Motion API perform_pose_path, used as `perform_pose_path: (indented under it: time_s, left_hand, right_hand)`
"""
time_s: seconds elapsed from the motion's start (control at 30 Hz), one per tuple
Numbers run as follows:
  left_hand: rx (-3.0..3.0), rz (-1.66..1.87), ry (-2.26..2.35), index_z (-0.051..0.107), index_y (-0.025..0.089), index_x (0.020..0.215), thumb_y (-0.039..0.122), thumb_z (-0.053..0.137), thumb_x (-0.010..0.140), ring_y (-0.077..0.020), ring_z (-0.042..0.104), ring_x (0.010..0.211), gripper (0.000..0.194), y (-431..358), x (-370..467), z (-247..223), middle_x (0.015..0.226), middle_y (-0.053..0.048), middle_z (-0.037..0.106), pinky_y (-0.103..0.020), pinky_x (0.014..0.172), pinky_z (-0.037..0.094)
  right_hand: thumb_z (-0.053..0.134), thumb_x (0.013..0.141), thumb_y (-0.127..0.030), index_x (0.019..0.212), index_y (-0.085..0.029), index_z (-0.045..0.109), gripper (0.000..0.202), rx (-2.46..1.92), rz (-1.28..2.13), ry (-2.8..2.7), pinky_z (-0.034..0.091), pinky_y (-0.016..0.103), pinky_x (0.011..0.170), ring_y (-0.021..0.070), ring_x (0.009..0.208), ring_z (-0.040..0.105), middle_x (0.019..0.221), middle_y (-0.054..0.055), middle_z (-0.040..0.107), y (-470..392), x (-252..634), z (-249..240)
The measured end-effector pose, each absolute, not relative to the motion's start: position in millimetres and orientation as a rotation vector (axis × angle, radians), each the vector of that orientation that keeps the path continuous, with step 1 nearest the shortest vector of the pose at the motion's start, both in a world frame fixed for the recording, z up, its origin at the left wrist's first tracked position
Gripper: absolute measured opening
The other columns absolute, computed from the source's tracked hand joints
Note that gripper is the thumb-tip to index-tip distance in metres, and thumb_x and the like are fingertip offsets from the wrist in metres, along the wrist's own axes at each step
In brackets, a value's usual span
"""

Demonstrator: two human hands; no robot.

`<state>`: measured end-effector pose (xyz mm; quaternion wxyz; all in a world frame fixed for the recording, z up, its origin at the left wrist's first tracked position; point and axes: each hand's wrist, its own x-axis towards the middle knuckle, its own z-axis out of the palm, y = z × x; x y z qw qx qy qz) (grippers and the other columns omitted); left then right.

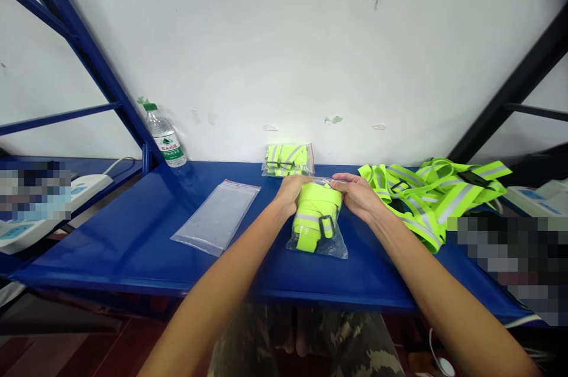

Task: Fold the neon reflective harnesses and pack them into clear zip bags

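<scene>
Plastic bag (332,245): held neon strap (313,196), long axis pointing bodyward from left hand (290,192) and right hand (357,193) (equally near).
Fingers (346,177): were closed, pinching its top corners.

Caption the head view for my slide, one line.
Left hand and right hand hold a clear bag of yellow-green reflective strap at a blue table.

Two hands (291,192) (358,195), two packed bags (316,211) (287,159), one bottle (166,139), one strap heap (453,205)
</scene>
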<state>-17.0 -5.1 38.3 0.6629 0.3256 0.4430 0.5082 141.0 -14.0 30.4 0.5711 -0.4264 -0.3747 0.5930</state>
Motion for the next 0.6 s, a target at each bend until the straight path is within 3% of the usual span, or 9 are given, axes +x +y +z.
perform_pose_path:
  time_s: [0.3,0.6]
  left_hand:
    - [0.727,1.3,1.23,0.049,0.016,0.11,0.004,0.077,0.055,-0.0162,0.062,0.056,0.063,-2.4,-15.9,31.4,0.069,0.0,0.062,-0.029,0.057,0.052]
    - [0.788,1.198,1.172,0.052,0.013,0.108,0.012,0.085,0.054,-0.0187,0.065,0.06,0.064,-4.7,-14.1,35.3,0.071,-0.004,0.065,-0.032,0.062,0.054]
  right_hand:
    - [0.079,0.055,-0.003,0.084,-0.017,0.064,0.035,-1.117,1.47,-0.772,0.049,0.025,0.05,0.0138,0.057,0.062,0.068,0.003,0.07,-14.6,141.6,34.3]
    - [0.077,0.053,0.001,0.079,-0.015,0.065,0.033,-1.058,1.409,-0.779,0.051,0.025,0.056,0.0137,0.058,0.063,0.063,0.003,0.069,-16.6,137.2,35.3]
